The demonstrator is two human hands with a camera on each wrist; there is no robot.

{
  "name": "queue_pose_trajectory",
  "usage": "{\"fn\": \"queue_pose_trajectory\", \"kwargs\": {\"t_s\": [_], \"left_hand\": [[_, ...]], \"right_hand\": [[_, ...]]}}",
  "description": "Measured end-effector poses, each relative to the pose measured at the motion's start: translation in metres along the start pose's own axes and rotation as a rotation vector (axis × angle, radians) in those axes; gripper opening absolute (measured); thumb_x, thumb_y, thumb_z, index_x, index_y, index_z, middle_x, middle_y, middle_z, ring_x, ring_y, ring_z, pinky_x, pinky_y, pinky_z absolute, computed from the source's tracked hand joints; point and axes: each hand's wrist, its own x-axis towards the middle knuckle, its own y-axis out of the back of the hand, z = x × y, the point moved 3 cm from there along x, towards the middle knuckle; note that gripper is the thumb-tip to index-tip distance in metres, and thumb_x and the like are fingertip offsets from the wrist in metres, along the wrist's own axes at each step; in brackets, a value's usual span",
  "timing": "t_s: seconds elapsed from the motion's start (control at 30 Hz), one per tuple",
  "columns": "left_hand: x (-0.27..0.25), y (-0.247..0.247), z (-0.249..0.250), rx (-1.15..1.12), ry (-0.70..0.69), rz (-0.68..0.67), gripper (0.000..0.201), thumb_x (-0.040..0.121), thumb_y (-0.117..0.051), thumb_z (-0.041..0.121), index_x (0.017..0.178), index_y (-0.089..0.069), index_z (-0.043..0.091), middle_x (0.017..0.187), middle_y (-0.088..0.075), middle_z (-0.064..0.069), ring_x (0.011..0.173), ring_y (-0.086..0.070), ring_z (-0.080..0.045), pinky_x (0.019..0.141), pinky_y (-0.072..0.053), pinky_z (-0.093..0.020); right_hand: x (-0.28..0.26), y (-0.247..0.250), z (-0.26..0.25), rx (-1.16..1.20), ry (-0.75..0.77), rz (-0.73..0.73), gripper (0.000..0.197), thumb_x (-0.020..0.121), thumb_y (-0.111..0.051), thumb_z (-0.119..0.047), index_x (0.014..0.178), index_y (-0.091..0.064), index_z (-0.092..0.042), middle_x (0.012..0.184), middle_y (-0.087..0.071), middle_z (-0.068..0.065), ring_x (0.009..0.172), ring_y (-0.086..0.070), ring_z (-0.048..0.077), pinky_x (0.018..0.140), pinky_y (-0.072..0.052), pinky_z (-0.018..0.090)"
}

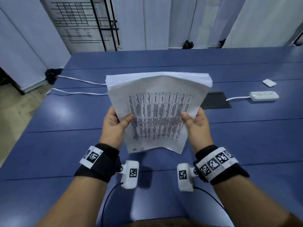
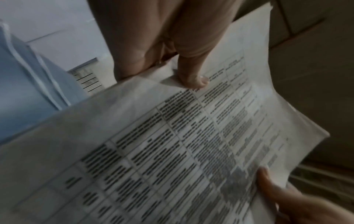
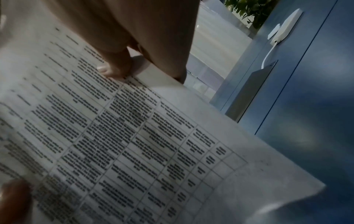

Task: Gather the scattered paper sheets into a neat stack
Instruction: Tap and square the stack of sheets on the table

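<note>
A thick stack of white paper sheets [image 1: 157,110] with a printed table on the front page is held above the blue table [image 1: 65,145], tilted towards me. My left hand [image 1: 114,123] grips its left edge, thumb on the front page and fingers behind. My right hand [image 1: 196,123] grips the right edge the same way. The far top edge of the stack bends away from me. In the left wrist view the left hand's thumb [image 2: 193,75] presses on the paper sheets [image 2: 172,151]. In the right wrist view my right thumb [image 3: 113,68] presses on the paper sheets [image 3: 134,136].
A white power strip [image 1: 264,96] lies at the right with its cable, near a dark recessed panel [image 1: 214,100] and a small white packet [image 1: 268,82]. Two white cables [image 1: 78,86] run off the table's left side. White partitions stand behind the far edge.
</note>
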Motion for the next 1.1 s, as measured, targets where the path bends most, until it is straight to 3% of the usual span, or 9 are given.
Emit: {"fn": "queue_pose_trajectory", "kwargs": {"t_s": [0.13, 0.23, 0.33, 0.4, 0.53, 0.73, 0.9, 1.0, 1.1], "left_hand": [[-0.005, -0.001, -0.002, 0.116, 0.003, 0.015, 0.033, 0.092, -0.051, -0.011, 0.116, -0.052, 0.012, 0.102, -0.073, 0.011, 0.1, -0.066, -0.001, 0.09, -0.051, -0.02], [-0.015, -0.002, -0.02, 0.211, 0.086, -0.04, 0.039, 0.095, -0.05, -0.006, 0.133, -0.04, -0.002, 0.112, -0.063, -0.022, 0.1, -0.066, -0.007, 0.093, -0.052, -0.027], [-0.027, -0.002, -0.036, 0.264, 0.185, -0.02, 0.045, 0.097, -0.048, 0.0, 0.139, -0.032, -0.002, 0.122, -0.037, -0.037, 0.105, -0.06, -0.029, 0.081, -0.049, -0.009], [-0.027, -0.003, -0.038, 0.238, 0.171, -0.022, 0.044, 0.098, -0.048, 0.0, 0.138, -0.033, 0.001, 0.12, -0.047, -0.034, 0.117, -0.057, -0.029, 0.09, -0.049, -0.012], [-0.019, -0.002, -0.026, 0.199, 0.108, -0.028, 0.039, 0.097, -0.048, -0.002, 0.131, -0.04, 0.016, 0.121, -0.062, 0.005, 0.113, -0.059, 0.001, 0.095, -0.046, -0.015], [-0.025, -0.006, -0.038, 0.276, 0.141, -0.009, 0.038, 0.095, -0.05, -0.006, 0.13, -0.037, -0.013, 0.111, -0.045, -0.032, 0.096, -0.059, -0.008, 0.075, -0.047, -0.006], [-0.033, 0.008, -0.082, 0.332, 0.284, -0.074, 0.039, 0.095, -0.056, 0.004, 0.123, -0.045, 0.027, 0.11, -0.054, 0.012, 0.098, -0.06, -0.004, 0.104, -0.046, -0.041], [-0.031, 0.008, -0.093, 0.357, 0.295, 0.009, 0.026, 0.095, -0.055, 0.002, 0.117, -0.046, 0.013, 0.109, -0.065, -0.007, 0.088, -0.06, 0.002, 0.097, -0.048, -0.035], [-0.026, 0.008, -0.093, 0.303, 0.257, 0.029, 0.04, 0.093, -0.054, -0.005, 0.124, -0.048, 0.019, 0.114, -0.064, 0.007, 0.104, -0.061, -0.004, 0.099, -0.047, -0.034]], "right_hand": [[0.0, 0.004, 0.003, 0.002, 0.0, -0.007, 0.034, 0.093, -0.05, 0.007, 0.117, -0.052, -0.018, 0.1, -0.072, -0.014, 0.101, -0.065, 0.003, 0.094, -0.05, 0.024], [-0.006, 0.013, 0.025, -0.187, -0.071, -0.011, 0.033, 0.09, -0.06, 0.0, 0.118, -0.052, -0.016, 0.109, -0.069, -0.007, 0.105, -0.065, 0.01, 0.1, -0.049, 0.04], [-0.013, 0.015, 0.044, -0.225, -0.136, -0.021, 0.038, 0.091, -0.057, 0.0, 0.128, -0.05, -0.01, 0.116, -0.066, -0.003, 0.11, -0.063, 0.01, 0.103, -0.046, 0.041], [-0.01, 0.013, 0.045, -0.197, -0.15, -0.005, 0.04, 0.093, -0.053, 0.003, 0.131, -0.048, -0.008, 0.116, -0.065, -0.005, 0.108, -0.062, 0.004, 0.103, -0.046, 0.036], [0.001, 0.009, 0.029, -0.141, -0.093, -0.018, 0.042, 0.092, -0.051, 0.008, 0.132, -0.046, -0.005, 0.119, -0.063, -0.003, 0.107, -0.062, 0.0, 0.099, -0.047, 0.021], [-0.006, 0.018, 0.048, -0.18, -0.143, -0.034, 0.039, 0.089, -0.059, 0.004, 0.125, -0.052, -0.008, 0.115, -0.067, -0.004, 0.109, -0.064, 0.008, 0.099, -0.049, 0.032], [-0.022, 0.024, 0.082, -0.249, -0.25, -0.028, 0.039, 0.09, -0.056, 0.005, 0.114, -0.057, -0.026, 0.112, -0.068, -0.011, 0.106, -0.063, 0.001, 0.102, -0.047, 0.037], [-0.019, 0.024, 0.088, -0.262, -0.279, -0.019, 0.038, 0.09, -0.057, 0.006, 0.118, -0.058, -0.02, 0.111, -0.069, -0.01, 0.105, -0.065, 0.004, 0.101, -0.048, 0.037], [-0.011, 0.023, 0.086, -0.242, -0.291, -0.006, 0.041, 0.088, -0.057, 0.009, 0.12, -0.056, -0.017, 0.107, -0.068, -0.014, 0.098, -0.066, -0.002, 0.099, -0.048, 0.032]]}}
